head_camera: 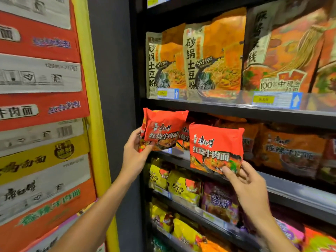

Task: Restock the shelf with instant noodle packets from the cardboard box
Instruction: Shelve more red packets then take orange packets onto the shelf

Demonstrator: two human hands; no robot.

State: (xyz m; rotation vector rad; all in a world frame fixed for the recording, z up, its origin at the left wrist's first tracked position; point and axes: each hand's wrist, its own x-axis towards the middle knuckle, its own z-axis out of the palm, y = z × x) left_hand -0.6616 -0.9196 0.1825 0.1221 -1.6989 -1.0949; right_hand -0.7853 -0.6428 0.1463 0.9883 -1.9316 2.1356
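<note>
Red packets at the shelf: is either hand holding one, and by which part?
Both. The left hand grips a red packet by its lower left corner. The right hand pinches another packet by its bottom edge, near the right corner.

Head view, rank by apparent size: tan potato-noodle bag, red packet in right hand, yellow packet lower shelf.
1. Tan bag
2. Red packet, though nearer the camera, so unsure
3. Yellow packet

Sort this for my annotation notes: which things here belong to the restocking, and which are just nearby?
Job: red noodle packet in left hand; red noodle packet in right hand; shelf.
Nearby: stacked cartons; yellow packets; potato-noodle bags.
</note>
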